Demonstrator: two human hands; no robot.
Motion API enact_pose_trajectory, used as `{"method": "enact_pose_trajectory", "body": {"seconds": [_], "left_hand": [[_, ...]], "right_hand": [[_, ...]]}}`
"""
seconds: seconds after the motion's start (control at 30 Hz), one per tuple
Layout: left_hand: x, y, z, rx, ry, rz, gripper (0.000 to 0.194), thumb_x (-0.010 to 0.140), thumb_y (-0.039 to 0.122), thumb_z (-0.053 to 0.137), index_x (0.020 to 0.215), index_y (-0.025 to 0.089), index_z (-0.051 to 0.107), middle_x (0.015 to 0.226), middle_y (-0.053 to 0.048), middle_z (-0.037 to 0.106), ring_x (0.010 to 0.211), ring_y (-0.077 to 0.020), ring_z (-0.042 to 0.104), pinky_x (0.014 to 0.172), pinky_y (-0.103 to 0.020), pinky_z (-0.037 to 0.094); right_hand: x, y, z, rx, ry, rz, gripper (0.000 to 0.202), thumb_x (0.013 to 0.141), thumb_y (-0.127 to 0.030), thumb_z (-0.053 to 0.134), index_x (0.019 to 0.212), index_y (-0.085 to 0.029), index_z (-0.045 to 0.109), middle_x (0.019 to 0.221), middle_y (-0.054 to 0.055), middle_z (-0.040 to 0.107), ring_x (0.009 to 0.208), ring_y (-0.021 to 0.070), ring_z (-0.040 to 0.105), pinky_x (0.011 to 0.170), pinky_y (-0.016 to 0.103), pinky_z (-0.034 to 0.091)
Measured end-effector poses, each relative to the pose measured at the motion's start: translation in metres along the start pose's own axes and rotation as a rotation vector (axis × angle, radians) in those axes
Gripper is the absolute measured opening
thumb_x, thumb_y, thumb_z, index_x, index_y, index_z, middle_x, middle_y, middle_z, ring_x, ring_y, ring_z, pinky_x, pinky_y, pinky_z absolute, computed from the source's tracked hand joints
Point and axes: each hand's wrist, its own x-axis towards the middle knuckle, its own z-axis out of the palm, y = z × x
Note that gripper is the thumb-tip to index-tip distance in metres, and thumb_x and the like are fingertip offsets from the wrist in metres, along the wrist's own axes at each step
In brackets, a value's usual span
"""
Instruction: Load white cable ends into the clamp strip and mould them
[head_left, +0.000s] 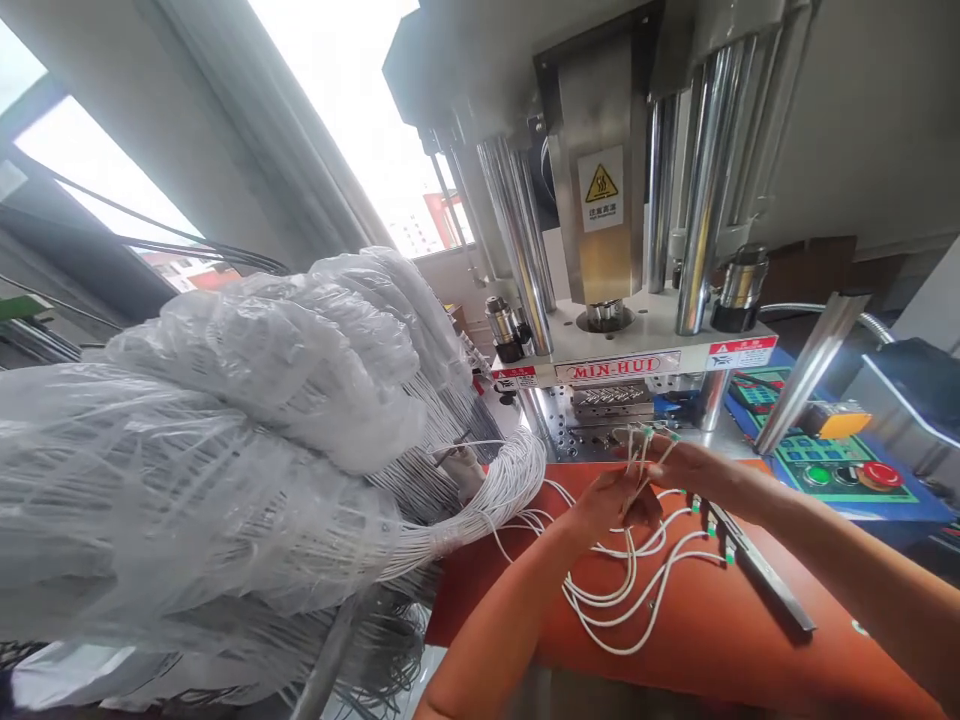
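In front of the press, my left hand (606, 502) is closed around a few white cables (630, 570) that hang down from it in loops. Their green-tipped ends (646, 432) stick up above the fingers. My right hand (679, 462) is beside it, fingers closed at those upper ends; the exact grip is partly hidden. Below my right hand, a narrow metal bar (761, 570) lies slantwise on the orange mat (697, 630). More white cables with green ends (712, 530) lie alongside the bar's upper part.
The press (615, 370) stands behind my hands, with a metal mould block (613, 398) on its bed. A thick cable bundle (517, 475) runs left into a large plastic-wrapped heap of cables (225, 430). A control panel with buttons (847, 475) is at right.
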Motion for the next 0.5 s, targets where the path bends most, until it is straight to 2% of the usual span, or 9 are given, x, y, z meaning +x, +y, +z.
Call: {"method": "enact_pose_trajectory", "body": {"seconds": [0.1,0.2,0.3,0.4,0.47,0.5], "left_hand": [[-0.001,0.005,0.005,0.020,-0.082,0.036,0.073,0.081,0.080,0.043,0.083,0.011,0.068,0.061,-0.009,0.064,0.047,-0.0112,0.045,0.052,-0.026,0.035],[-0.006,0.009,0.010,0.043,-0.107,0.087,0.072,0.086,0.075,0.040,0.100,0.011,0.070,0.070,-0.012,0.068,0.058,-0.0177,0.058,0.066,-0.032,0.047],[-0.012,0.011,0.012,0.163,-0.035,0.135,0.069,0.091,0.070,0.036,0.098,0.012,0.073,0.082,-0.014,0.070,0.074,-0.0230,0.065,0.081,-0.036,0.049],[-0.014,0.013,0.010,0.315,0.042,0.182,0.060,0.096,0.060,0.036,0.094,0.014,0.073,0.087,-0.013,0.070,0.087,-0.0259,0.065,0.091,-0.038,0.046],[-0.014,0.014,0.007,0.363,0.158,0.176,0.046,0.094,0.053,0.046,0.088,0.016,0.073,0.083,-0.012,0.069,0.091,-0.0279,0.063,0.092,-0.039,0.044],[-0.013,0.015,0.005,0.318,0.249,0.157,0.036,0.091,0.049,0.055,0.083,0.018,0.072,0.079,-0.011,0.068,0.091,-0.0289,0.063,0.092,-0.038,0.044]], "right_hand": [[0.008,-0.002,0.008,0.095,0.018,0.008,0.061,0.086,-0.057,0.062,0.132,-0.018,0.056,0.086,0.009,0.073,0.068,0.0233,0.069,0.066,0.037,0.055],[0.010,0.009,0.006,0.049,0.110,-0.012,0.052,0.084,-0.060,0.063,0.116,-0.019,0.068,0.069,0.004,0.070,0.054,0.0184,0.063,0.057,0.032,0.052],[0.009,0.023,0.001,-0.010,0.211,-0.017,0.043,0.081,-0.058,0.067,0.099,-0.019,0.074,0.062,0.001,0.066,0.049,0.0149,0.057,0.054,0.030,0.048],[0.009,0.030,-0.002,-0.043,0.306,-0.022,0.040,0.078,-0.056,0.071,0.092,-0.019,0.075,0.072,0.002,0.068,0.063,0.0176,0.061,0.057,0.030,0.048],[0.008,0.032,-0.004,-0.165,0.425,-0.008,0.037,0.075,-0.056,0.072,0.083,-0.020,0.075,0.073,0.002,0.067,0.067,0.0182,0.061,0.061,0.030,0.049],[0.007,0.032,-0.004,-0.243,0.487,0.011,0.037,0.074,-0.056,0.073,0.078,-0.020,0.074,0.068,0.001,0.065,0.065,0.0177,0.059,0.061,0.030,0.049]]}}
